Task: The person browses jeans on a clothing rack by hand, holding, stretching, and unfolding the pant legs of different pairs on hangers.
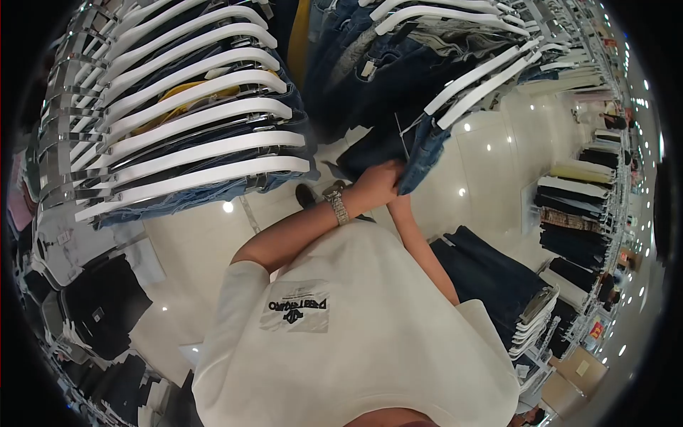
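Observation:
My left hand (pixel 377 186), with a metal watch (pixel 337 206) on its wrist, is closed on the lower part of a pair of blue jeans (pixel 425 155). These jeans hang below a white hanger (pixel 487 90), and a thin pale tag string (pixel 403 133) shows against the dark denim beside them. My right forearm (pixel 420 245) reaches up to the same spot. The right hand itself is mostly hidden behind my left hand and the denim, so its fingers do not show.
White hangers with jeans (pixel 206 132) fill a chrome rack (pixel 67 135) at left. Dark jeans (pixel 491 277) hang close at my right. Folded black clothes (pixel 107 306) lie at lower left. Clothes racks (pixel 576 206) line the right side over a glossy tiled floor (pixel 491 171).

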Demonstrator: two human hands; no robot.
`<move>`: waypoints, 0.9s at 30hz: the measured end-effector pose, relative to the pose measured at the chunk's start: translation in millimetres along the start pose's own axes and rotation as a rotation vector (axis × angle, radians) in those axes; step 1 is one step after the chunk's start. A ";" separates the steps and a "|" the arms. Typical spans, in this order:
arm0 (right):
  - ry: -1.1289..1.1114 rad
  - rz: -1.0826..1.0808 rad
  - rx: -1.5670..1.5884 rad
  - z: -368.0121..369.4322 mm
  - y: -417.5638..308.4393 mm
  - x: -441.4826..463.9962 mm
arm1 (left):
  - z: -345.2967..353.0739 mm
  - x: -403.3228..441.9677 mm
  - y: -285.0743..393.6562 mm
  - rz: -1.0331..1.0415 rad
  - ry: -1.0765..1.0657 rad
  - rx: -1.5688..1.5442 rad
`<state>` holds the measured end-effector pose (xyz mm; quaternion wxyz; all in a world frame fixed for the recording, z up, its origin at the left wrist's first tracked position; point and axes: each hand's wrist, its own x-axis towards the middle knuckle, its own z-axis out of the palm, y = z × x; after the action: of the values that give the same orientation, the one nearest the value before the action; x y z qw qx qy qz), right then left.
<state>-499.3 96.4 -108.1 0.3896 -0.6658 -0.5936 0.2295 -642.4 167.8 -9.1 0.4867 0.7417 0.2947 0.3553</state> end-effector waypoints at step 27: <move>0.150 0.441 -0.068 -44.6 -25.2 -15.1 | -95.4 64.1 -70.4 -0.348 0.659 0.281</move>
<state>-483.3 70.6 -64.1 0.3506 -0.8071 -0.4107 0.2387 -689.7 291.7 -33.2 0.3125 0.5865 0.6020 0.4427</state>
